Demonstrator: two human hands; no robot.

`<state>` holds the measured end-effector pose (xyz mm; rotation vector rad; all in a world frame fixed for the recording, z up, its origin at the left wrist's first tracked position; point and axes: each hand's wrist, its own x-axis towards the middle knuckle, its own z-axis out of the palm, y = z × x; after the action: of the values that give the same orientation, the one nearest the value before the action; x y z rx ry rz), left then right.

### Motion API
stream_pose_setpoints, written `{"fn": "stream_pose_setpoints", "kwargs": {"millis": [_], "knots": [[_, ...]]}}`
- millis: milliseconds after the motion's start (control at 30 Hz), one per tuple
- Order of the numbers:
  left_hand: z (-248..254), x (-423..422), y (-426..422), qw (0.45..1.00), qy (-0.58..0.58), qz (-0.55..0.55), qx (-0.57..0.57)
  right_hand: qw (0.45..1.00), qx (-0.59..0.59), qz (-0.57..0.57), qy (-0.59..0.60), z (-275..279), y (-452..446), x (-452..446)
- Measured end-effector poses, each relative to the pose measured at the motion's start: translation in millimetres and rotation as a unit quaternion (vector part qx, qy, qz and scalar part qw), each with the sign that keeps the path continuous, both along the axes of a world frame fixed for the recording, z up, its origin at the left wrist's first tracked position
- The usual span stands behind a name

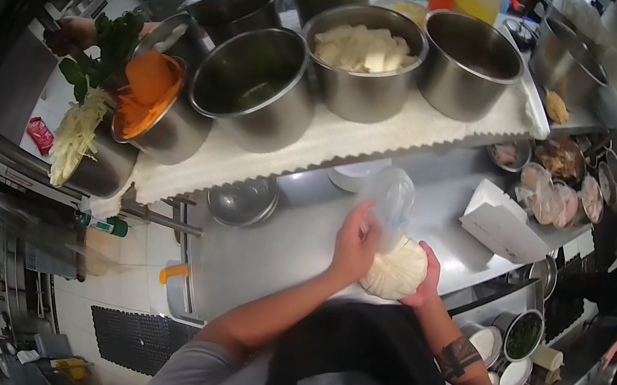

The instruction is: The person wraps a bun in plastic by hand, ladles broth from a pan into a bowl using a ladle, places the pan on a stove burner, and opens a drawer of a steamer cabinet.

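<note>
A clear plastic bag (pixel 397 199) stands up from a pale, round bundle of what look like noodles (pixel 398 271), with fine lines across its surface. My left hand (pixel 356 243) is at the bundle's left side, its fingers closed against the bag. Around the right side curls my right hand (pixel 427 276), gripping the bundle from below. I hold both close to my apron, over the near edge of the steel counter (pixel 281 257). The fingertips under the bundle are hidden.
Above the counter, a cloth-lined shelf (pixel 332 151) carries several steel pots, including one of pale slices (pixel 365 49) and one of shredded carrot (pixel 148 104). A white box (pixel 502 229) sits at right, a steel bowl (pixel 241 202) at left. Another person's hand (pixel 74 35) shows at far left.
</note>
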<state>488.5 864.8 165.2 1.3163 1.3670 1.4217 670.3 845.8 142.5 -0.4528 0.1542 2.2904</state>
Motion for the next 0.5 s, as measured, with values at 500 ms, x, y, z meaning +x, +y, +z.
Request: {"fn": "stream_pose_setpoints", "kwargs": {"millis": [500], "knots": [[-22.8, -42.9, -24.8, 0.933, 0.326, -0.106, -0.111, 0.999, -0.028, 0.010, 0.039, -20.5, -26.2, 14.6]]}}
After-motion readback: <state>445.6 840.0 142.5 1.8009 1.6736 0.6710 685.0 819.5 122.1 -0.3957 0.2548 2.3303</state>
